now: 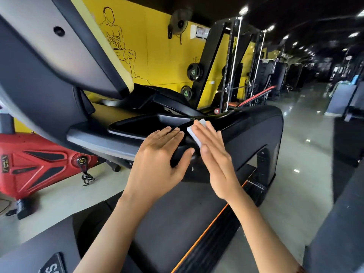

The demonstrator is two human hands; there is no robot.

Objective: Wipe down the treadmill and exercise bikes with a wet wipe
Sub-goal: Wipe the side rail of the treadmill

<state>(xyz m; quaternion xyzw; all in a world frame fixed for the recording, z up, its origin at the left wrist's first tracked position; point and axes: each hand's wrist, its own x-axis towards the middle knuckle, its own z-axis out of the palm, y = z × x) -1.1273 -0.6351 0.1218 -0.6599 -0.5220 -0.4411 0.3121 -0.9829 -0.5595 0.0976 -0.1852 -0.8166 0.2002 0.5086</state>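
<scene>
Right hand, mid-frame: flat, fingers straight, pressing wipe onto treadmill rail. Left hand: open, thumb hooked under rail, holding nothing. Risk: unpinched wipe sliding free. Bike, lower left, unattended.

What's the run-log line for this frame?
phase: wiping treadmill handrail | right hand: flat, pressing wet wipe on rail | left hand: open, bracing rail | red exercise bike: untouched

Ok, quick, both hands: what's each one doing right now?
Left hand: open, fingers flat, resting on the black treadmill handrail; holding nothing.
Right hand: open and flat, pressing the white wet wipe against the handrail.
</scene>
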